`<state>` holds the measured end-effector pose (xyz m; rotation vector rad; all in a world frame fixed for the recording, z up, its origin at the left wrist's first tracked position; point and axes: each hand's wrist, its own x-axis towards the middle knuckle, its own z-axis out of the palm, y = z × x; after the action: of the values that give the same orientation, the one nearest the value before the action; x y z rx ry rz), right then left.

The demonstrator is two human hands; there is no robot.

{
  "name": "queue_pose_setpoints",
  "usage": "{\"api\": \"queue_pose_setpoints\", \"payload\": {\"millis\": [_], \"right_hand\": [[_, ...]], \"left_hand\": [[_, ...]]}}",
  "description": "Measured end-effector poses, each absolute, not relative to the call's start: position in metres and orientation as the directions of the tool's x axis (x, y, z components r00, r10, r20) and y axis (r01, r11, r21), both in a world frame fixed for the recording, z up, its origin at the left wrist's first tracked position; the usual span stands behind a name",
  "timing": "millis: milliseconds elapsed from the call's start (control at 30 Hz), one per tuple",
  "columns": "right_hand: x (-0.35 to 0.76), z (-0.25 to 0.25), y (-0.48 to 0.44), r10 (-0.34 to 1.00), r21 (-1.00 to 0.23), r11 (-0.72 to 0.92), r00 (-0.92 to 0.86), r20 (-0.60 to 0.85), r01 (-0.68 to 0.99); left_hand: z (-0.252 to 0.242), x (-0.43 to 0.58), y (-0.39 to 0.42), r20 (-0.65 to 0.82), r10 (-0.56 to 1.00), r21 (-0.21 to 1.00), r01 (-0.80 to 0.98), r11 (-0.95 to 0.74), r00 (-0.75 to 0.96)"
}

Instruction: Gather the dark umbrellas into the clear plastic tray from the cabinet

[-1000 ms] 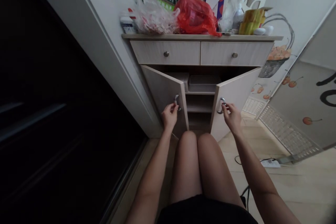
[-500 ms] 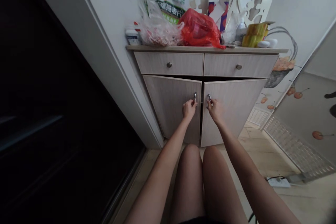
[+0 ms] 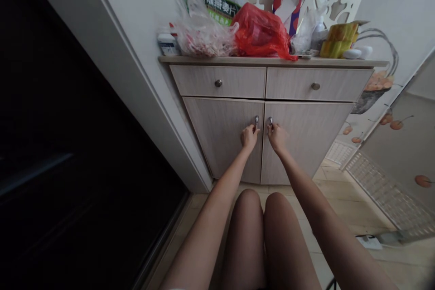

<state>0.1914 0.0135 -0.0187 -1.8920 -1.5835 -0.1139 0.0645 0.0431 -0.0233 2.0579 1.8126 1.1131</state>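
My left hand [image 3: 249,137] is closed on the metal handle [image 3: 256,120] of the left cabinet door [image 3: 220,131]. On the right cabinet door [image 3: 306,140], my right hand [image 3: 277,137] grips the matching handle [image 3: 270,121]. Both doors sit flush with the cabinet front, their inner edges meeting at a thin dark seam. Fingers cover the lower part of each handle. Above the doors are a left drawer [image 3: 193,80] and a right drawer [image 3: 340,85], both pushed in, each with a round knob.
The cabinet top [image 3: 210,60] carries a red plastic bag [image 3: 260,31], a clear bag [image 3: 207,38], an oat package [image 3: 220,0], a white bottle [image 3: 167,44] and a yellow pack [image 3: 340,41]. A power strip [image 3: 369,241] lies on the floor at right. A dark panel [image 3: 68,122] fills the left.
Both cabinet doors have swung inward from slightly ajar to shut, and the dark gap beneath the drawers is gone. My hands moved forward with the handles.
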Motion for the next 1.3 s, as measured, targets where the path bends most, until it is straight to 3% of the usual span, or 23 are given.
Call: {"api": "queue_pose_setpoints", "payload": {"millis": [833, 1100, 1300], "right_hand": [[0.189, -0.006, 0.031, 0.869, -0.389, -0.117, 0.284, 0.404, 0.914], [0.187, -0.007, 0.034, 0.863, -0.403, -0.142, 0.312, 0.397, 0.904], [0.186, 0.001, 0.031, 0.88, -0.419, -0.174, 0.332, 0.34, 0.891]], "left_hand": [[-0.018, 0.069, 0.064, 0.367, 0.93, 0.598, 0.768, -0.231, -0.006], [-0.018, 0.07, 0.062, 0.371, 0.928, 0.543, 0.812, -0.213, -0.005], [-0.006, 0.079, 0.057, 0.295, 0.955, 0.535, 0.833, -0.142, -0.027]]}}
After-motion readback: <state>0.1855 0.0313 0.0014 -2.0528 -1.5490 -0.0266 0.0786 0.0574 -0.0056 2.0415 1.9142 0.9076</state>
